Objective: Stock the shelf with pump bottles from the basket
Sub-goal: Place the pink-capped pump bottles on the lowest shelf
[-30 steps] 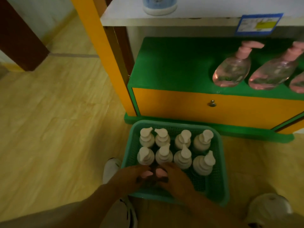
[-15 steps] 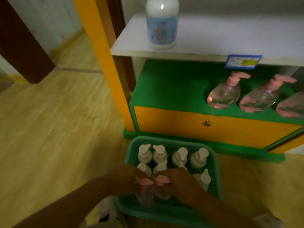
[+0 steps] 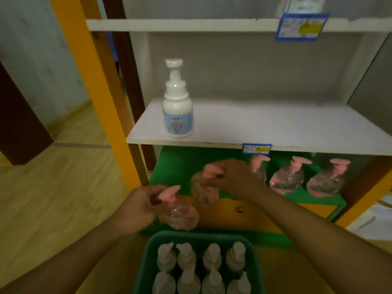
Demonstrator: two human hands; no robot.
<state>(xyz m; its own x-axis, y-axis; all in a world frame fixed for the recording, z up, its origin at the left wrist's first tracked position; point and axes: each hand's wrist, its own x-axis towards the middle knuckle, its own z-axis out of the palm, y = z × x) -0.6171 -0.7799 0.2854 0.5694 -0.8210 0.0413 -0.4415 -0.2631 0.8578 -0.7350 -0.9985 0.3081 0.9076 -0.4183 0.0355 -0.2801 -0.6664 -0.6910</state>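
Note:
My left hand (image 3: 140,209) grips a clear pump bottle with a pink pump (image 3: 180,213) above the green basket (image 3: 148,251). My right hand (image 3: 235,177) holds a second pink pump bottle (image 3: 201,192) by its pump, in front of the green bottom shelf (image 3: 176,164). Three pink pump bottles (image 3: 286,177) stand on that shelf to the right. Several white pump bottles (image 3: 201,268) fill the basket below.
A white pump bottle with a blue label (image 3: 177,107) stands on the white middle shelf (image 3: 275,124). An orange post (image 3: 95,85) frames the shelf's left side. A drawer knob (image 3: 239,207) sits on the orange front panel. Wooden floor spreads to the left.
Both hands have lifted a pink pump bottle each out of the basket. The right one has risen to the green shelf's height. My view has tilted upward.

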